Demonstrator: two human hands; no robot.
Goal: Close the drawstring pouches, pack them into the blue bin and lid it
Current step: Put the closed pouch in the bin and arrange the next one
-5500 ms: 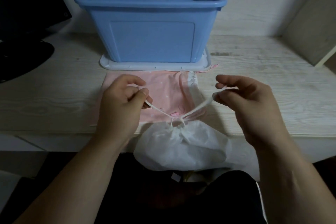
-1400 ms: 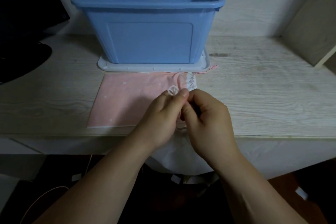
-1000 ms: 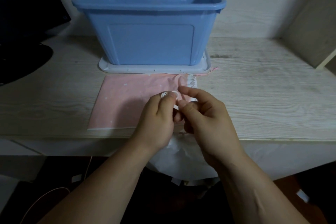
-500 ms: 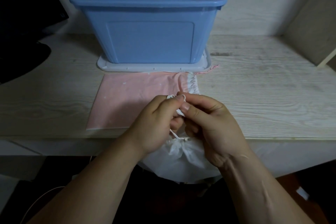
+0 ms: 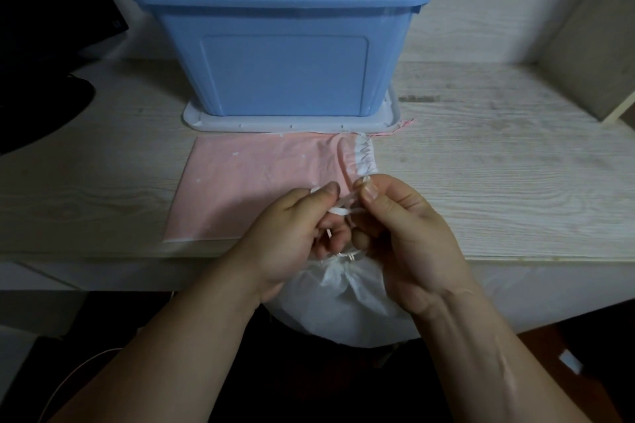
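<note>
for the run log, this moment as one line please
white pouch: cinched, below desk edge; left hand: pinches cord; right hand: pinches cord; pink pouch: flat on desk; blue bin: unlidded, standing on lid

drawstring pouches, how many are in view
2. A white pouch sits below the table edge, its cord pinched by the left hand and right hand; a pink pouch lies flat before the blue bin, whose inside is partly hidden.

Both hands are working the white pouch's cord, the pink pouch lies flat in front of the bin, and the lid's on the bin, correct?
No. The head view shows the lid under the blue bin, which stands open on it. Left hand and right hand do pinch the cord of the white pouch, and the pink pouch lies flat.
</note>
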